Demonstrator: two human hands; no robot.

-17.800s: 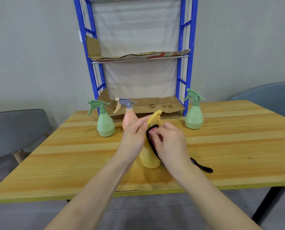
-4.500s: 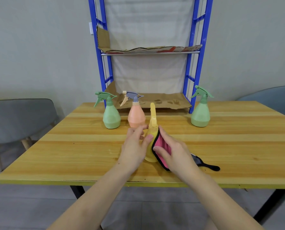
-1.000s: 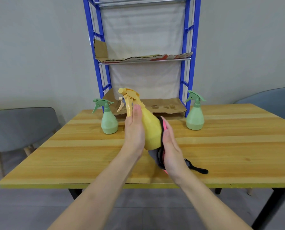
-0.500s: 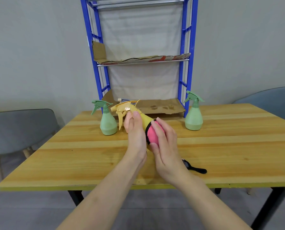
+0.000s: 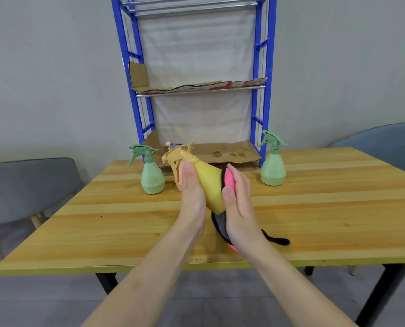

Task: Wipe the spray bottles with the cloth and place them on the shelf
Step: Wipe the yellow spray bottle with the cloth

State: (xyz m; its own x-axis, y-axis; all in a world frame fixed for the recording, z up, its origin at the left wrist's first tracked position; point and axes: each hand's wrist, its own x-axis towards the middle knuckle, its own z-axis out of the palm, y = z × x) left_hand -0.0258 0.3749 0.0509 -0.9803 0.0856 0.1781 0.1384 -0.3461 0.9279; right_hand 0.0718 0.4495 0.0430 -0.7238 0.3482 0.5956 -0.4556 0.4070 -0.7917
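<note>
A yellow spray bottle is lifted above the table, tilted with its nozzle pointing up and left. My left hand grips its neck and left side. My right hand holds the pink, black-edged cloth against the bottle's right side and base; the cloth's tail hangs down to the table. A green bottle stands on the left and another green bottle on the right. An orange bottle is mostly hidden behind the yellow one.
The blue metal shelf stands at the table's far edge, its lower shelf and middle shelf lined with cardboard. The wooden table has grey chairs at left and right.
My right hand with the cloth has slid from the top of the bottle's body down toward its right side and base. The bottle has tilted a little more upright in my left hand.
</note>
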